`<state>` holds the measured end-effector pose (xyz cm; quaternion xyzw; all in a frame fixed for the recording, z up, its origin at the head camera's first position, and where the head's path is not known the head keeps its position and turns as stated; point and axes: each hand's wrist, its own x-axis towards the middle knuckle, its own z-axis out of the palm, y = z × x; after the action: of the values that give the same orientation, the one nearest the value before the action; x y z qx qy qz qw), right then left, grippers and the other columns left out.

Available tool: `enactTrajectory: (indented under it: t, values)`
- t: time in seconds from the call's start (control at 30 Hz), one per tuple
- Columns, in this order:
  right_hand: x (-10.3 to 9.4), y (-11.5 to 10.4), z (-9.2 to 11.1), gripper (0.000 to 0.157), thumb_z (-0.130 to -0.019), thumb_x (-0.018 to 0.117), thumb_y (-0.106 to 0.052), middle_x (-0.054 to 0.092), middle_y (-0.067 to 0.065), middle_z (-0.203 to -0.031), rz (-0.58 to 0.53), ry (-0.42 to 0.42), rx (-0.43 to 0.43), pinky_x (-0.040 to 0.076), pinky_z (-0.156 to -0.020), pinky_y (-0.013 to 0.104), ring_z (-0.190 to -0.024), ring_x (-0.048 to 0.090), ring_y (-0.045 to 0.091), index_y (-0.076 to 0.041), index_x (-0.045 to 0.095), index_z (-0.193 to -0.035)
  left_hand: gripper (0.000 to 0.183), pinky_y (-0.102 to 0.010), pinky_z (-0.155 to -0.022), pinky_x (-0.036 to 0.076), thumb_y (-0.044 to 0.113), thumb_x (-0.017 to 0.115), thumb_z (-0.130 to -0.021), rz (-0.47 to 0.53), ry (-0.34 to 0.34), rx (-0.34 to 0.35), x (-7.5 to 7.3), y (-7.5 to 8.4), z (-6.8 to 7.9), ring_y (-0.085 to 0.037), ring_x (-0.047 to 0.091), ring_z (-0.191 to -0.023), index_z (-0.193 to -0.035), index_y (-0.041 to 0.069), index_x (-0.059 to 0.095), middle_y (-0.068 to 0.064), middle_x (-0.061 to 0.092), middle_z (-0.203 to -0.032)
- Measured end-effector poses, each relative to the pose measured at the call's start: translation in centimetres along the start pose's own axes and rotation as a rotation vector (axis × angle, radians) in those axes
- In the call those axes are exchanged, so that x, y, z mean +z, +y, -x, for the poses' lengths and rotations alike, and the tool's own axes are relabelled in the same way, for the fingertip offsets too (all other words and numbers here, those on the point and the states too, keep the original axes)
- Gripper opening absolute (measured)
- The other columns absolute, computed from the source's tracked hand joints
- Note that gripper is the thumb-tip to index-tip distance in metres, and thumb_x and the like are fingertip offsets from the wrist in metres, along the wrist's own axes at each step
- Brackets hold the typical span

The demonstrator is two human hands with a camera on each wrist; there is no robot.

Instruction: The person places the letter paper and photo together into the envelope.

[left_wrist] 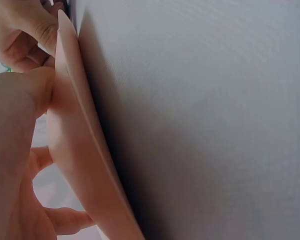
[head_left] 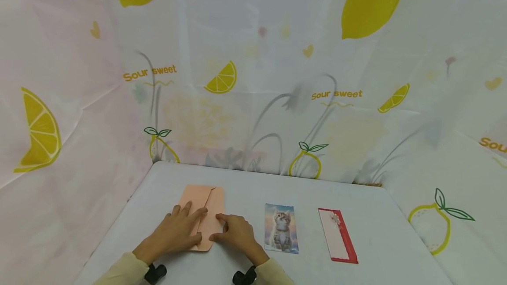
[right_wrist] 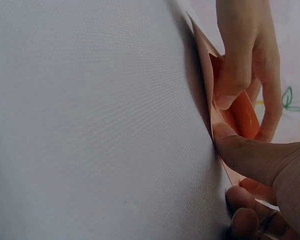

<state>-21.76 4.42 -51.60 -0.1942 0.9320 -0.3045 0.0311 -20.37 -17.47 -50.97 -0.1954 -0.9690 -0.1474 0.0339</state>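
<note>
- On the white table (head_left: 245, 188), the peach envelope (head_left: 207, 223) lies under both hands, its near end gaping in the right wrist view.
- Spread across it, the left hand (head_left: 176, 230) rests splayed fingers, its thumb reaching into the mouth.
- At the near right edge, the right hand (head_left: 239, 232) pinches the paper between thumb and bent finger.
- The step looks like parting the envelope's mouth; next seems to call for widening it gently, without creasing.
- To the right lie a kitten picture (head_left: 282, 228) and a red-and-white card (head_left: 334, 234), no readable writing on either.
- "Sour sweet" repeats on the lemon-print backdrop (head_left: 253, 34), once cut off at right; no brand shows.
</note>
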Motion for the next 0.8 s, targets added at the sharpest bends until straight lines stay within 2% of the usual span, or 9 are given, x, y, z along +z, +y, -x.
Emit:
enactTrajectory:
  t: [0.13,0.27,0.43,0.8]
  values:
    - [0.24,0.09,-0.02,0.063,-0.080,0.089,-0.040,0.049,-0.016,-0.060,0.012,-0.003,0.001,0.030,-0.043,0.021,-0.049,0.038,0.001,-0.014,0.070,-0.134,0.059,-0.068,-0.084,0.046,0.037,0.071,-0.089,-0.011,-0.002,-0.009,0.03,0.03,0.05,-0.052,0.051,-0.119,-0.144,0.019,0.059,-0.034,0.048,-0.145]
    - [0.24,0.11,-0.08,0.063,-0.081,0.088,-0.040,0.049,-0.016,-0.062,0.018,-0.001,-0.009,0.032,-0.044,0.022,-0.050,0.040,0.001,-0.014,0.069,-0.135,0.067,-0.071,-0.085,0.045,0.052,0.074,-0.089,0.017,-0.015,-0.005,-0.22,-0.03,0.11,-0.053,0.049,-0.120,-0.145,0.020,0.057,-0.035,0.045,-0.148]
    - [0.02,0.06,-0.07,0.063,-0.081,0.088,-0.039,0.049,-0.016,-0.062,0.024,-0.004,-0.020,0.033,-0.044,0.021,-0.050,0.039,0.001,-0.013,0.069,-0.136,0.085,-0.074,-0.085,0.043,0.069,0.076,-0.080,0.075,-0.039,0.005,-0.54,-0.13,0.16,-0.056,0.045,-0.123,-0.146,0.021,0.053,-0.037,0.040,-0.150]
    - [-0.16,0.15,-0.20,0.065,-0.080,0.088,-0.041,0.050,-0.017,-0.061,0.018,-0.005,-0.014,0.032,-0.044,0.021,-0.051,0.039,0.001,-0.013,0.069,-0.136,0.093,-0.073,-0.083,0.044,0.076,0.076,-0.074,0.097,-0.009,0.010,-0.24,-0.08,-0.15,-0.054,0.047,-0.120,-0.145,0.020,0.052,-0.037,0.041,-0.148]
